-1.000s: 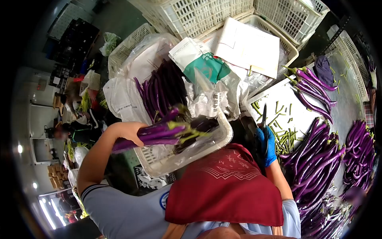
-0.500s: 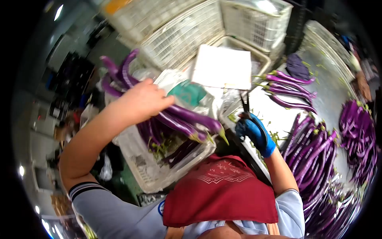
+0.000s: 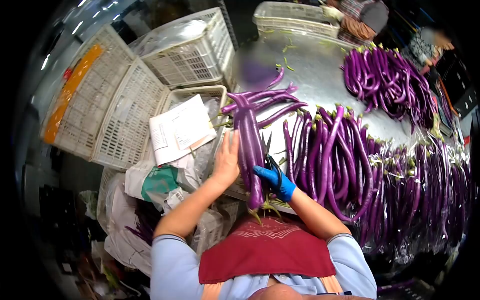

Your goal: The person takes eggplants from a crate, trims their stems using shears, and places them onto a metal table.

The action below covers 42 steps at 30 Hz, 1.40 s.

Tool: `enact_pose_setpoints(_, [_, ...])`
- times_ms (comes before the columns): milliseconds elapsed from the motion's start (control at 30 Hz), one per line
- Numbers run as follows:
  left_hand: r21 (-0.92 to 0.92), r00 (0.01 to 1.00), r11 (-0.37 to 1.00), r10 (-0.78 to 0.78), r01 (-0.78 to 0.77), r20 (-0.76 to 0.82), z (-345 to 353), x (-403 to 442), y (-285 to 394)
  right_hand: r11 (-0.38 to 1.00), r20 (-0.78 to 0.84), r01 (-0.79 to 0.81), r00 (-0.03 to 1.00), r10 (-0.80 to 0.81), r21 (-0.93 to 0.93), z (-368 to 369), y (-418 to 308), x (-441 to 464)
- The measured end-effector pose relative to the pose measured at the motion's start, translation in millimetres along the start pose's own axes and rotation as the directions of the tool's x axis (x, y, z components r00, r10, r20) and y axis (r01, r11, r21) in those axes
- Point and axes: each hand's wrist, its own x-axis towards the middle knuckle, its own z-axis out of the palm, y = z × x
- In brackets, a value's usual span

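Note:
A few long purple eggplants [image 3: 248, 132] stand bunched in front of me, stems pointing toward my apron. My bare left hand [image 3: 228, 161] presses along their left side, fingers fairly straight, holding them between it and the other hand. In a blue glove, my right hand [image 3: 276, 183] grips black scissors [image 3: 270, 156], blades pointing away, while its fingers touch the bunch's lower right side. Beyond the bunch, several loose eggplants [image 3: 280, 114] lie on the metal table [image 3: 315, 62]. A larger row of eggplants [image 3: 327, 155] lies just right of my gloved hand.
Clear-bagged eggplants [image 3: 415, 192] fill the right side, with another pile [image 3: 387, 82] behind. White crates [image 3: 187, 52] stand at the back left, near a paper sheet [image 3: 181, 130]. A co-worker [image 3: 364, 21] is at the table's far end by a pale crate [image 3: 295, 19].
My left hand has brought the eggplants from above the crate on the left to the table edge, turning them lengthwise. My right hand has come against them, still holding the scissors. The view has swung right.

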Motion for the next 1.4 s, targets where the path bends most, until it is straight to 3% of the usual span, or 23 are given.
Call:
enact_pose_setpoints(33, [-0.362, 0.940, 0.869, -0.296, 0.338, 0.167, 17, -7, 2, 0.999, -0.066, -0.012, 0.998, 0.014, 0.033, -14, 16, 7])
enact_pose_setpoints(67, [-0.672, 0.859, 0.534, -0.323, 0.512, 0.397, 42, -13, -16, 0.999, -0.124, 0.000, 0.992, 0.005, 0.039, -26, 30, 9])
enact_pose_setpoints(100, [-0.773, 0.764, 0.072, -0.232, 0.630, 0.602, 70, -18, -37, 0.999, -0.179, 0.015, 0.984, -0.007, 0.042, -30, 34, 8])
enact_pose_setpoints(133, [-0.820, 0.807, -0.104, -0.147, 0.562, 0.572, 82, -23, -37, 0.995, -0.295, -0.101, 0.951, 0.095, -0.005, -32, 30, 2])
enact_pose_setpoints(233, [-0.570, 0.642, -0.460, -0.001, 0.680, 0.767, 77, -13, -41, 0.999, -0.314, -0.022, 0.949, 0.035, 0.044, -34, 35, 3])
enact_pose_setpoints(267, [-0.549, 0.636, -0.464, 0.041, 0.696, 0.771, 79, -10, -38, 0.999, -0.302, -0.015, 0.953, 0.025, 0.034, -34, 36, 5])
enact_pose_setpoints(367, [-0.770, 0.791, 0.182, -0.126, 0.611, 0.598, 86, -7, -27, 0.991, -0.292, 0.080, 0.950, -0.109, -0.110, -53, 70, 19])
enact_pose_setpoints(400, [-0.719, 0.730, 0.132, -0.148, 0.683, 0.667, 84, -5, -31, 0.995, -0.297, 0.072, 0.950, -0.090, -0.071, -45, 63, 16])
enact_pose_setpoints(500, [-0.621, 0.633, -0.269, -0.051, 0.736, 0.773, 82, -10, -48, 0.998, -0.283, -0.067, 0.956, 0.070, 0.022, -35, 34, 3])
enact_pose_setpoints(633, [-0.703, 0.717, -0.264, -0.055, 0.660, 0.695, 74, -5, -46, 0.999, -0.312, -0.020, 0.950, 0.009, -0.031, -24, 22, 5])
enact_pose_setpoints(667, [-0.683, 0.717, -0.318, -0.018, 0.657, 0.697, 70, -1, -44, 0.999, -0.312, -0.022, 0.950, 0.014, -0.024, -20, 15, 6])
enact_pose_setpoints(767, [-0.597, 0.687, -0.444, 0.059, 0.668, 0.724, 68, 16, -48, 0.998, -0.349, -0.060, 0.935, 0.063, 0.019, -11, -2, 11])
enact_pose_setpoints(833, [-0.523, 0.626, -0.486, 0.066, 0.701, 0.777, 90, 17, -65, 0.998, -0.411, 0.000, 0.911, -0.023, -0.057, -25, 20, 24])
enact_pose_setpoints(900, [-0.565, 0.627, -0.396, 0.038, 0.724, 0.778, 103, 12, -75, 0.984, -0.424, 0.023, 0.900, -0.098, -0.179, -35, 32, 30])
enact_pose_setpoints(1000, [-0.624, 0.644, -0.291, -0.035, 0.725, 0.764, 104, 7, -73, 0.994, -0.396, 0.002, 0.917, -0.047, -0.113, -38, 32, 28])
enact_pose_setpoints(1167, [-0.600, 0.657, -0.371, 0.037, 0.709, 0.753, 81, 11, -61, 0.992, -0.374, -0.038, 0.924, 0.081, 0.123, -36, 33, 18])
enact_pose_setpoints(1300, [-0.587, 0.639, -0.335, 0.061, 0.737, 0.767, 78, 15, -58, 0.994, -0.377, 0.109, 0.921, -0.102, -0.004, -31, 50, 18])
enact_pose_setpoints(1400, [-0.572, 0.618, -0.317, 0.063, 0.756, 0.783, 74, 14, -56, 0.995, -0.381, 0.095, 0.920, -0.096, -0.022, -30, 53, 15])
